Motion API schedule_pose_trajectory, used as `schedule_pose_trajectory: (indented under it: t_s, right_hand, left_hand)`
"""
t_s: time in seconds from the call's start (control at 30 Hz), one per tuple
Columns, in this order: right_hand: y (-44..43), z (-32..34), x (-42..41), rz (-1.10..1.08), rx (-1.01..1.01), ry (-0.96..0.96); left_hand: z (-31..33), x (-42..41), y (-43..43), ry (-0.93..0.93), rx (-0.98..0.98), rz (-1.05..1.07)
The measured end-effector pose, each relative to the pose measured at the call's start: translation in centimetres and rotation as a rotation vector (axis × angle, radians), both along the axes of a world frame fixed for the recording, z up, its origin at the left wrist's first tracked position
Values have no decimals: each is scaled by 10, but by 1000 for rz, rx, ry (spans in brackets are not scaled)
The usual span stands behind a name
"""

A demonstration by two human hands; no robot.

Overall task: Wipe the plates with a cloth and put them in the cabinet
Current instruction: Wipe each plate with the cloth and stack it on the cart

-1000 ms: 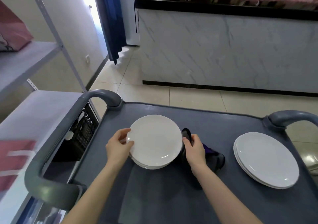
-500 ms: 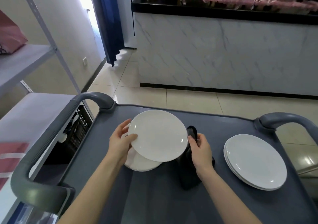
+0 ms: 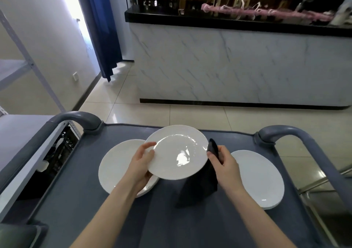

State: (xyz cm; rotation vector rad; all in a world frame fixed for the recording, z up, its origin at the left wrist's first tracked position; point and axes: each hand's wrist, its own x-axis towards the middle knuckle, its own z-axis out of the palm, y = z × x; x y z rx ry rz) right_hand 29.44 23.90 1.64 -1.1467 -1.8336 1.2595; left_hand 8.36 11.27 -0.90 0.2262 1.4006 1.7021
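Now the left hand (image 3: 141,164) holds a white plate (image 3: 177,152) clear of the grey cart (image 3: 95,219), tilted a little toward the camera. Its grip takes the plate's left rim, with the thumb on top and the fingers underneath. The right hand (image 3: 224,164) is at the plate's right rim, its grip closed around a dark cloth (image 3: 198,188). The cloth's top pokes up beside the rim, and the rest hangs under the plate down to the cart top.

Two more lots of white plates lie on the cart: a left pile (image 3: 116,167), partly hidden by the left hand and the raised plate, and a right pile (image 3: 261,179) just past the right wrist (how many are in each I cannot tell). A metal shelf (image 3: 17,131) stands to the left of the cart, and a marble-fronted bar (image 3: 228,61) is across the tiled floor at the far side.
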Motion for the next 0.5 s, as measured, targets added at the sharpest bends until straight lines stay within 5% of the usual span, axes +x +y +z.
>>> schedule_pose_trajectory:
  t_s: [0.27, 0.37, 0.5]
  right_hand:
    - [11, 43, 23, -45, 180, 78]
    - [-8, 51, 10, 216, 168, 73]
    - [-37, 36, -11, 559, 275, -197]
  left_hand:
    - [21, 17, 21, 106, 5, 181]
    - [25, 26, 26, 139, 24, 230]
    - [34, 40, 37, 142, 73, 288]
